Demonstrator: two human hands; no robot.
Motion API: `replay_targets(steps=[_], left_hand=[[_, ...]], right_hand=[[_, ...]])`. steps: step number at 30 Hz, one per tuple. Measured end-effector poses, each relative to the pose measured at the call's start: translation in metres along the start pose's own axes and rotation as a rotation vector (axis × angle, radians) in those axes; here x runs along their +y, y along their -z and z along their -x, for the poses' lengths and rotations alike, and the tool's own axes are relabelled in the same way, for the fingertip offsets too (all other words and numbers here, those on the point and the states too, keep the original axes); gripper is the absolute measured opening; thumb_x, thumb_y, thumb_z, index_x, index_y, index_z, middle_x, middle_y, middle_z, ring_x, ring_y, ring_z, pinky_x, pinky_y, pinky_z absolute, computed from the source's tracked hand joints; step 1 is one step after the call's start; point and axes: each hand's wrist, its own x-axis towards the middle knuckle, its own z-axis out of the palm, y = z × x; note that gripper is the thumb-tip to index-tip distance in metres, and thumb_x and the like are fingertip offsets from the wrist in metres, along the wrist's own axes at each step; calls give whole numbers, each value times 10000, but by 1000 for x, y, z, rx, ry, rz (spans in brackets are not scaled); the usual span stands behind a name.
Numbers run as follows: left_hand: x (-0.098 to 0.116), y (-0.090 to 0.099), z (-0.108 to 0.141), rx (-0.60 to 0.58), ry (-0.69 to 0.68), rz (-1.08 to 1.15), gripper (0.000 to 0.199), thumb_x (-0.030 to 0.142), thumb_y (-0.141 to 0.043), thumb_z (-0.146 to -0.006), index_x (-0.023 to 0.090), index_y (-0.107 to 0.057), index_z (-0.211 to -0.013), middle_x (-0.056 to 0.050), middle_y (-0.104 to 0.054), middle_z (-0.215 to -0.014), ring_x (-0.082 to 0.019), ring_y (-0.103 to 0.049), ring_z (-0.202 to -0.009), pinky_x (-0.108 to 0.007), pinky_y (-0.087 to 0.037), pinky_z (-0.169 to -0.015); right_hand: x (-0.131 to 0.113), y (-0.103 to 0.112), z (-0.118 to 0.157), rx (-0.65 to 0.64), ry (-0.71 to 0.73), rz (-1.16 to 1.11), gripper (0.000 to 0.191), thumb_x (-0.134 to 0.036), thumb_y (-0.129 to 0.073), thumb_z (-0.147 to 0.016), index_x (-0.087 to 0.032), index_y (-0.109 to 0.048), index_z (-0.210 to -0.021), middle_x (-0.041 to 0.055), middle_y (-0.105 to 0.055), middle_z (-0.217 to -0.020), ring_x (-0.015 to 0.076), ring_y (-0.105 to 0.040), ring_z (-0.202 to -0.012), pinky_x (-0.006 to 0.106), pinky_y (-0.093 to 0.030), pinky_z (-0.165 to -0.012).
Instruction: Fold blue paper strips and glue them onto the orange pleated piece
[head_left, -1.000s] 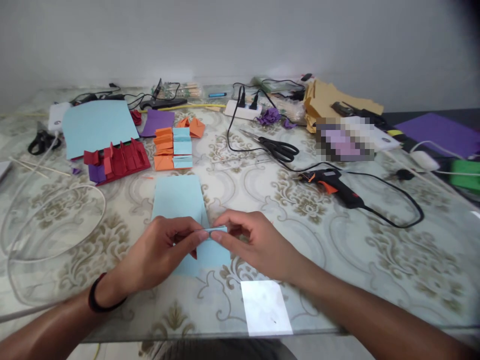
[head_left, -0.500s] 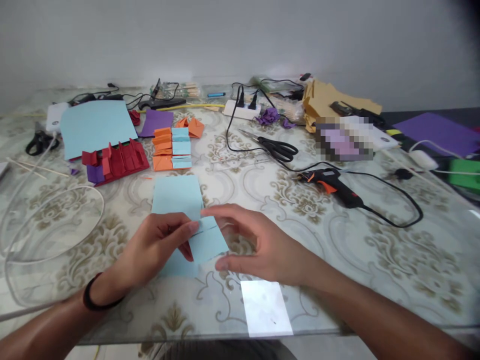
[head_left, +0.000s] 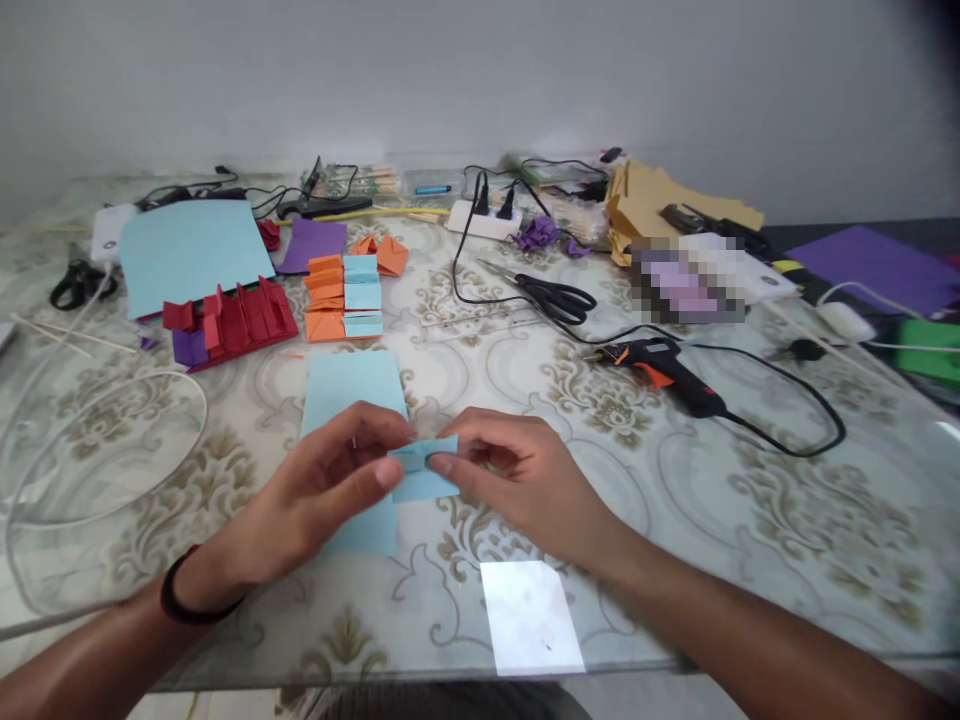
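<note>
A small light blue piece of paper is held up in front of me, its upper part folded over. My right hand pinches it from the right, thumb in front and fingers behind. My left hand has its thumb and fingertips at the left edge of the same piece, closed about it. Beneath the hands lies a larger light blue sheet on the patterned tablecloth, partly covered by my left hand. Beyond it stand pleated orange and light blue folded paper strips.
A red and purple folded paper piece sits at the left. Black-handled scissors and a corded glue gun lie at the right. Light blue paper, a white power strip and brown paper are at the back.
My right hand has come in from open beside the small blue paper and now grips it. The paper has turned level and its upper part is folded over. My left thumb has shifted to its edge.
</note>
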Motion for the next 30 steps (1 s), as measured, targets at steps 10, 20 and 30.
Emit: replay_targets(steps=[10, 20, 30], left_hand=[[-2, -10, -3, 107, 43, 128, 84, 210, -724, -902, 222, -765, -974, 24, -748, -772, -131, -738, -686, -216, -636, -628], [-3, -5, 2, 63, -11, 172, 192, 160, -677, -918, 247, -842, -961, -3, -779, -881, -127, -736, -747, -274, -703, -737], [1, -8, -2, 120, 27, 146, 105, 177, -770, -855, 204, -797, -953, 3, -779, -793, -138, -758, -697, -248, -684, -700]], right_hand=[[3, -2, 0, -50, -139, -284, 152, -309, -760, -881, -212, -777, -997, -53, -607, -629, 91, -596, -555, 224, -523, -565], [-1, 4, 2, -76, -55, -234, 146, -223, -694, -888, -215, -816, -968, 37, -728, -844, 133, -630, -701, 248, -470, -565], [-1, -2, 4, -32, -82, -174, 139, -286, -731, -898, -193, -779, -990, -10, -578, -737, 103, -485, -603, 243, -383, -526]])
